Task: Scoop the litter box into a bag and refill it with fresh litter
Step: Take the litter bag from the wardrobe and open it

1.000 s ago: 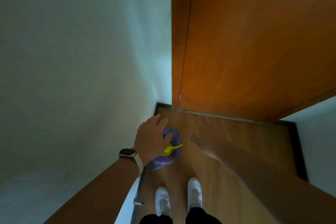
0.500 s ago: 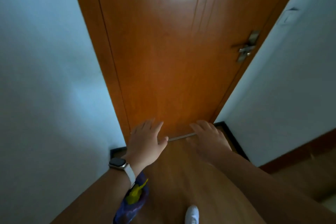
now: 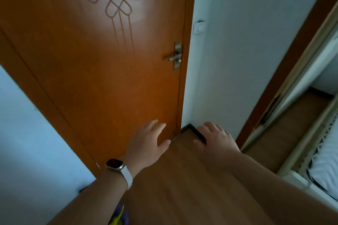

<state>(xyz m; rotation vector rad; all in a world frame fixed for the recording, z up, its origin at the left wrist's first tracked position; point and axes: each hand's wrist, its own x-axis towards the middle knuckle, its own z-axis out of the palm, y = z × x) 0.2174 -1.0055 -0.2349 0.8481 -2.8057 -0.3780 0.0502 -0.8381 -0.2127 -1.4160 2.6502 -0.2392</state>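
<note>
My left hand (image 3: 146, 140) is stretched forward with fingers spread and nothing in it; a watch with a white strap sits on its wrist. My right hand (image 3: 215, 139) is also out in front, palm down, fingers apart, holding nothing. A purple bag with a yellow piece (image 3: 119, 215) peeks out under my left forearm at the bottom edge, mostly hidden. No litter box shows in the head view.
A closed orange wooden door (image 3: 102, 64) with a metal lever handle (image 3: 174, 57) stands ahead. A white wall with a light switch (image 3: 199, 27) is to its right. Further right is an open doorway (image 3: 292, 115). The floor (image 3: 182, 179) is brown wood.
The view has swung up and to the right, from the floor and my shoes to the door handle and the side doorway. The purple bag has slipped to the bottom edge. Both hands stay open.
</note>
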